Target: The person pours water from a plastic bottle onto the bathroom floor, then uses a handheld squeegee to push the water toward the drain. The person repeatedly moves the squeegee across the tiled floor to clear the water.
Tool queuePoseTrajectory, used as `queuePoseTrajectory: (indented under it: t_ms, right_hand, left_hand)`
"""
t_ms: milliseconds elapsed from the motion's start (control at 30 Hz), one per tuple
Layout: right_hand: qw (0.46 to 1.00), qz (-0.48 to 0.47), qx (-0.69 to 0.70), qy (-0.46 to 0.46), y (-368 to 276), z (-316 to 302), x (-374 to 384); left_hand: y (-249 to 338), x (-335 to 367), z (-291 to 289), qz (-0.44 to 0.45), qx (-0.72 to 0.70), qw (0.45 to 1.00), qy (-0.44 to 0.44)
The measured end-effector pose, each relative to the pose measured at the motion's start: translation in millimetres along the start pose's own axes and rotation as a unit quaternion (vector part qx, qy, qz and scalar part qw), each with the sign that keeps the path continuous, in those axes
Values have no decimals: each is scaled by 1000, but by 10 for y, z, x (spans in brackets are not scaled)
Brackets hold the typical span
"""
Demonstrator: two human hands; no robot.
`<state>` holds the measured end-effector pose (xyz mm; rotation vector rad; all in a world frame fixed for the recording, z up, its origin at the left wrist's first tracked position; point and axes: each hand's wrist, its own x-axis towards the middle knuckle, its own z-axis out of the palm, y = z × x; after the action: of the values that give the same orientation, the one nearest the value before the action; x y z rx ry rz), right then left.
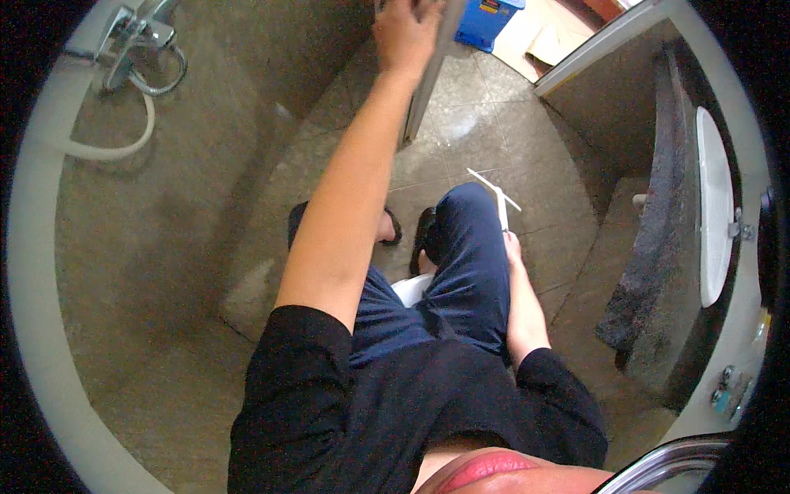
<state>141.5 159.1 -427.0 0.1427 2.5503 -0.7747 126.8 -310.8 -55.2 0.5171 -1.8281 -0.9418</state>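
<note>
My left arm reaches far forward, and my left hand (405, 37) is at the upper edge of the grey door or partition panel (422, 99). Its fingers bend over that edge, though their tips are partly cut off and dark. Low beside my right knee, my right hand (513, 245) is closed around the handle of a white T-shaped squeegee (503, 210). The squeegee's thin crossbar slants just above the grey tiled floor (469, 152), and I cannot tell whether it touches. Between my thighs a bit of a white seat (412, 290) shows.
At the left wall is a chrome mixer tap (136, 41) with a pale hose (123, 148). Past the panel stands a blue bin (487, 23) by a doorway. On the right are a white washbasin (714, 206) and a dark stone counter edge (646, 247).
</note>
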Motion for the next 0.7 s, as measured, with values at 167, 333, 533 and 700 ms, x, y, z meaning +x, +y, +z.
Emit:
queuePoseTrajectory:
  t_ms: [167,333,533,700]
  right_hand:
    - [984,-1,68,-164,-155,167,-264]
    - [990,-49,58,-117,285,43,-53]
    - [984,-32,-27,-172,-238,113,-295]
    - [969,-120,-83,-197,-389,-13,-125]
  left_hand:
    - [121,-261,397,8,4,999,-33]
    - [416,-279,712,-1,-60,994,-87]
    - [187,-528,622,-10,-205,920,-332]
    - [-303,-1705,-524,-77,-209,823,-522]
